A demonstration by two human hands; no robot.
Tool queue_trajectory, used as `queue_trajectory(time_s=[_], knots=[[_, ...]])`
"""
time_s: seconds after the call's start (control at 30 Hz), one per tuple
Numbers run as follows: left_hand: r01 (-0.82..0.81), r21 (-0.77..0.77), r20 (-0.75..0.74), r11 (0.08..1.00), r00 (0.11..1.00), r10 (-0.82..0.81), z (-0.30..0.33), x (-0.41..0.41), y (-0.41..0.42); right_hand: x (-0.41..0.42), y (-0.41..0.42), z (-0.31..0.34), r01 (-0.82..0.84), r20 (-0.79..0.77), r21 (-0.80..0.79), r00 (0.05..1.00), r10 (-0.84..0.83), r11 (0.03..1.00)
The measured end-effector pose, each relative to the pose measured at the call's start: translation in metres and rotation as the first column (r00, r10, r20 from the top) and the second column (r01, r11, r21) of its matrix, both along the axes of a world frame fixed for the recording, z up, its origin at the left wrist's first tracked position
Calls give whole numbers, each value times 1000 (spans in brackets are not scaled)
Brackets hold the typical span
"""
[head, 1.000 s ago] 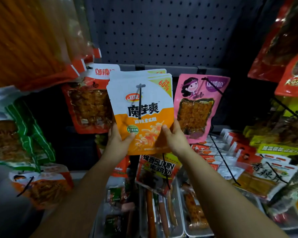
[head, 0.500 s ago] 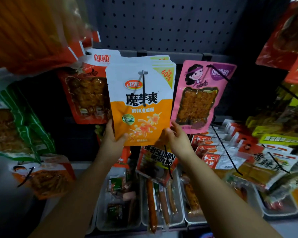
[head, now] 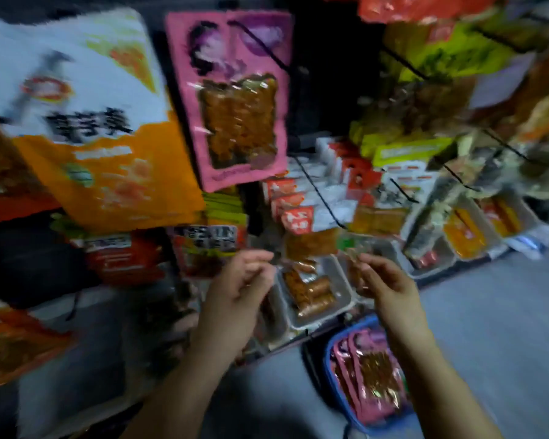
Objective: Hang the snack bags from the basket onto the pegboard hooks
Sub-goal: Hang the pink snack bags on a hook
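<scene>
Two hands, left hand [head: 235, 289] and right hand [head: 385, 285], hover empty, fingers loosely curled, above the basket [head: 330, 369].

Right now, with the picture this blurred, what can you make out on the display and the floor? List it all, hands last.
White and orange snack bag: one in front, hanging upper left; any behind it hidden.
Pink snack bag with clear window: one, hanging right of it.
Blue plastic basket: one, on the grey floor, lower right.
Pink snack bags in the basket: several, count unclear.
Black wire hooks: several, jutting from the display.
Clear trays of sausage snacks: a row, bottom shelf.
Left hand: fingers loosely curled, empty.
Right hand: fingers loosely curled, empty.
</scene>
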State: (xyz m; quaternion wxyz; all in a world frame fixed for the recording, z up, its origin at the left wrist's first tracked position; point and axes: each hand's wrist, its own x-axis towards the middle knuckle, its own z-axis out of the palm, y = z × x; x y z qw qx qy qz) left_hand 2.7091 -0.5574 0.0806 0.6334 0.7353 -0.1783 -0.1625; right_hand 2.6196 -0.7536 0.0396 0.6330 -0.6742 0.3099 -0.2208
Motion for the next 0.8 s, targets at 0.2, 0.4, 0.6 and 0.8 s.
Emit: queue_trajectory(time_s=[0.2,0.4,0.6,0.8], knots=[[254,56,-166,966,956,-242,-95,-57,-128,-106,-79,-82,231,-217,77,953,-210,970],[331,223,-304,917,917,-257,-273,-89,-215,-175,-153,-218,319,-523,114,825,-216,941],[327,428,-410,843,901,-141,-489,-107,-254,-193,-208,-405,50,-767,120,639,60,992],[381,601,-568,703,822,40,-643,-120,-257,-160,-246,-565,-168,-849,173,474,234,970]])
